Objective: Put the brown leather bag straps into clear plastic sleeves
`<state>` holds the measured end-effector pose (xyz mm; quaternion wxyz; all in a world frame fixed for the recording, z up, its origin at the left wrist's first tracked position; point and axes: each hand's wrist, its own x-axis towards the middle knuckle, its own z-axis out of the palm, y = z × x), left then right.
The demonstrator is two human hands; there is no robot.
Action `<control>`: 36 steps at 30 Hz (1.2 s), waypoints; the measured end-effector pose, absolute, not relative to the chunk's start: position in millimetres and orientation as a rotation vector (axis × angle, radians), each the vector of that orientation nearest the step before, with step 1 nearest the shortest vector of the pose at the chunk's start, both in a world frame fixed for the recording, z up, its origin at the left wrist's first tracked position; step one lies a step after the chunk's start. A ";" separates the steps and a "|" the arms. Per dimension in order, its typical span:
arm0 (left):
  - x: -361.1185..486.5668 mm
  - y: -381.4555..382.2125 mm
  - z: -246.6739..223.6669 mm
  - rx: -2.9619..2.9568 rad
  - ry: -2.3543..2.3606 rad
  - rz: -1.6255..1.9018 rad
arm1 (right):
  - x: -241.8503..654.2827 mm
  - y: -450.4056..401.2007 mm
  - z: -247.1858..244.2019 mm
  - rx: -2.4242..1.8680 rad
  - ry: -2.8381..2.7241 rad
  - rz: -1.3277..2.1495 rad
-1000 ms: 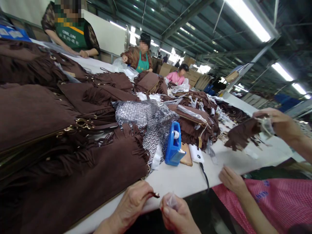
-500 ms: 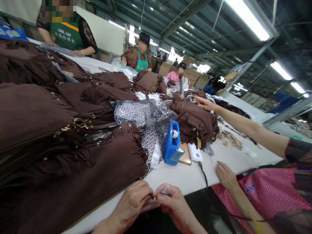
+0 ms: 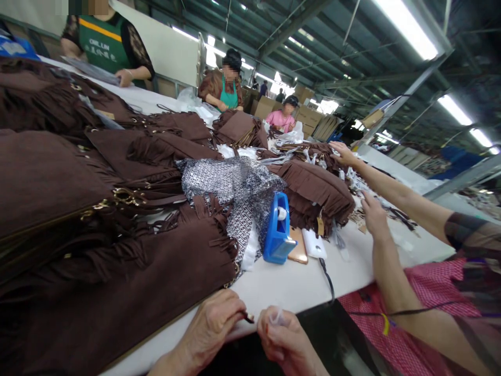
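Note:
My left hand point(image 3: 213, 326) is closed at the table's near edge, pinching a thin dark strap point(image 3: 248, 316) whose end sticks out toward the right. Just right of it, my right hand point(image 3: 282, 337) is closed around a crumpled piece of clear plastic point(image 3: 277, 317). A small gap separates the two hands. Beside my left hand lies a large brown fringed bag point(image 3: 156, 282). Beyond my hands stands a blue tape dispenser point(image 3: 278, 235) on the white table point(image 3: 348, 274).
Brown bags point(image 3: 43, 172) are piled on the left. Patterned wrapping point(image 3: 219, 180), a white device point(image 3: 313, 243) with a black cable and a gold phone point(image 3: 298, 245) lie ahead. A neighbour's arms point(image 3: 395, 193) reach in from the right. Three people sit or stand across the table.
My hands have moved slightly apart, and the strap end now shows between them. The neighbour's near hand has risen away from the table edge; the brown bag before that person lies flatter.

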<state>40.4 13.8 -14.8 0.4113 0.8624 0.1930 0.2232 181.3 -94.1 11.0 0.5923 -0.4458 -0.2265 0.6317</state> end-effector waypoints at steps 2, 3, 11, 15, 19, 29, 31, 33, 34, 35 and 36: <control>40.8 13.9 -11.5 2.163 0.490 0.561 | 183.7 -97.2 9.9 -1.132 -0.529 1.428; 40.7 13.9 -10.1 2.161 0.497 0.558 | 184.1 -97.8 9.6 -1.188 -0.524 1.402; 37.7 12.6 -11.4 2.135 0.515 0.530 | 171.6 -91.0 6.5 -1.431 -0.585 1.243; 38.3 12.9 -10.8 2.125 0.529 0.542 | 173.5 -95.7 -0.1 -1.561 -0.537 1.269; 37.9 12.0 -9.5 2.127 0.530 0.509 | 172.7 -99.3 1.5 -1.520 -0.493 1.180; 37.0 9.7 -14.6 2.227 0.483 0.618 | 155.6 -86.5 -3.2 -1.292 -0.342 1.212; 37.2 9.2 -13.0 2.245 0.471 0.655 | 156.4 -88.9 -2.4 -1.242 -0.258 1.271; 37.4 9.0 -11.1 2.249 0.468 0.677 | 156.3 -91.2 -1.2 -1.209 -0.211 1.293; 37.6 9.1 -10.2 2.247 0.468 0.684 | 155.7 -91.9 -1.2 -1.198 -0.196 1.293; 37.7 9.3 -9.4 2.246 0.470 0.688 | 155.0 -92.5 -1.7 -1.191 -0.187 1.289; 37.7 9.6 -8.9 2.243 0.473 0.692 | 154.4 -92.8 -2.8 -1.188 -0.178 1.281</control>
